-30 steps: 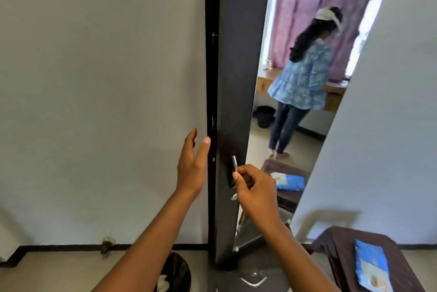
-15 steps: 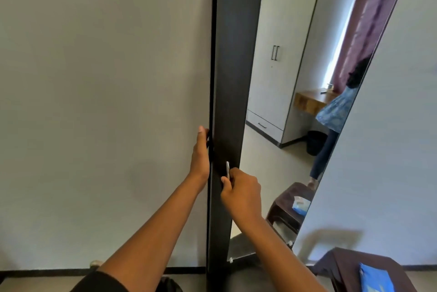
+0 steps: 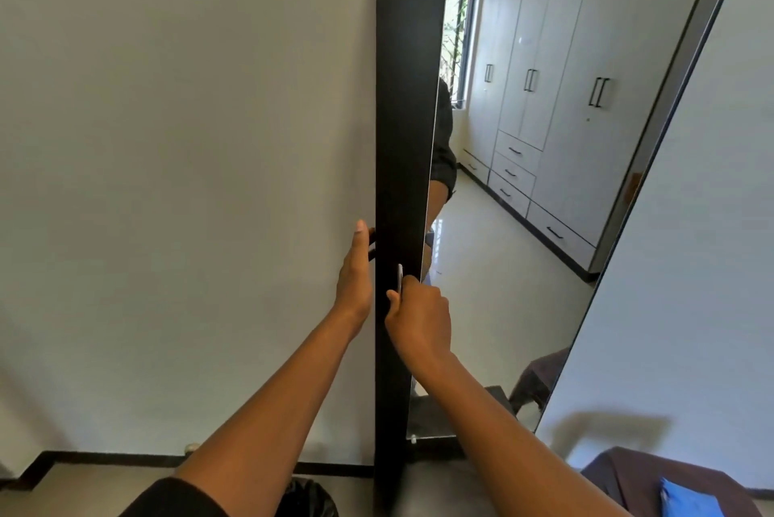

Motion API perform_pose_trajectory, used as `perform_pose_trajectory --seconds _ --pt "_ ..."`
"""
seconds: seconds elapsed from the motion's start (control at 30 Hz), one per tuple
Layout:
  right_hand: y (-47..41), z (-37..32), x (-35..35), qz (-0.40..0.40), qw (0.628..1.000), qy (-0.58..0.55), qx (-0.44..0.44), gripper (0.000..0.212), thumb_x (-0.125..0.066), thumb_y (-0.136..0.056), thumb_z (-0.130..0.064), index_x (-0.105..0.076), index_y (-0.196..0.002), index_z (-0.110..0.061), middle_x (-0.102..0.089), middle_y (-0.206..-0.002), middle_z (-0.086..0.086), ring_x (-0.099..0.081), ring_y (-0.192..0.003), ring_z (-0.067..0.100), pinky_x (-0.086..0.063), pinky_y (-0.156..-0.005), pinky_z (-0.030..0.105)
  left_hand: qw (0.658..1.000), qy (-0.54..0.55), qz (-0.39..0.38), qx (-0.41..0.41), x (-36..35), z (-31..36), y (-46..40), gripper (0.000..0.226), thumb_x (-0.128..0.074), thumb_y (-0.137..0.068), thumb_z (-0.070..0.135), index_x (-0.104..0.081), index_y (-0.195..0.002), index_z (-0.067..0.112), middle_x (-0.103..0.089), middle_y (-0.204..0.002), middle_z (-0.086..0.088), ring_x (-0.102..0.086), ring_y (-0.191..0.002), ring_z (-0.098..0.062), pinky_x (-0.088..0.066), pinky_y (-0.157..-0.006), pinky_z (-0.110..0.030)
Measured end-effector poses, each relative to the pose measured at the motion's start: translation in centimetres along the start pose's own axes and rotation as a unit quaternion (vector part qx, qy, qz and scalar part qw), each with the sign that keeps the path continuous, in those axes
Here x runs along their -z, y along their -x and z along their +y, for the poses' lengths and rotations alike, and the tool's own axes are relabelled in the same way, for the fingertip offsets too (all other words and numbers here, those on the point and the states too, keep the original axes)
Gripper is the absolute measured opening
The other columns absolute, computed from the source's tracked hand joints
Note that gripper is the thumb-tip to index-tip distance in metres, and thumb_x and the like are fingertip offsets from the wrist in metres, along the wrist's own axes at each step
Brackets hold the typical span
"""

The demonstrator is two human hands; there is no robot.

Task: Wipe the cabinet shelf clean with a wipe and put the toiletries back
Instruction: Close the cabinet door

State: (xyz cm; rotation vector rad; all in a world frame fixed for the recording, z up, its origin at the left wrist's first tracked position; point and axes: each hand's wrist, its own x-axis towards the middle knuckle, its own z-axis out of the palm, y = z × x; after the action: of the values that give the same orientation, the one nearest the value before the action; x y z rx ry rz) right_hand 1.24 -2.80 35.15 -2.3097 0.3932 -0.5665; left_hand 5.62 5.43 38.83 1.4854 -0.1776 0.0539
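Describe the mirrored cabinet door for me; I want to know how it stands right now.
The cabinet door is a tall, dark, wood-like panel seen nearly edge-on, with a mirror on its face that reflects wardrobes, a window and the floor. A small metal handle sits on its edge. The right hand is closed on that handle; the left hand lies flat against the door's left edge, by the wall.

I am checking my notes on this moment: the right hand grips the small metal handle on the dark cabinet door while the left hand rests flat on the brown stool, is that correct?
Not quite. In the head view the left hand rests against the dark cabinet door's left edge, not on the brown stool. The right hand does grip the small metal handle.
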Motion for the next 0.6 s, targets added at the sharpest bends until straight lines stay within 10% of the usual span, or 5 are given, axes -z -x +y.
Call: perform_pose_trajectory --seconds 0.6 --pt "-2.3 -0.7 1.4 -0.069 0.996 0.021 0.061 0.022 -0.048 -0.104 -0.026 -0.06 -0.109 -0.008 -0.066 -0.097 0.012 -0.066 -0.091 0.033 -0.043 -0.072 0.035 0.998 -0.046 -0.024 0.018 1.2 1.1 -0.4 0.07 -0.015 -0.091 0.08 -0.058 -0.136 0.047 -0.054 -0.146 0.019 -0.045 -0.141 -0.006 -0.02 -0.127 -0.048"
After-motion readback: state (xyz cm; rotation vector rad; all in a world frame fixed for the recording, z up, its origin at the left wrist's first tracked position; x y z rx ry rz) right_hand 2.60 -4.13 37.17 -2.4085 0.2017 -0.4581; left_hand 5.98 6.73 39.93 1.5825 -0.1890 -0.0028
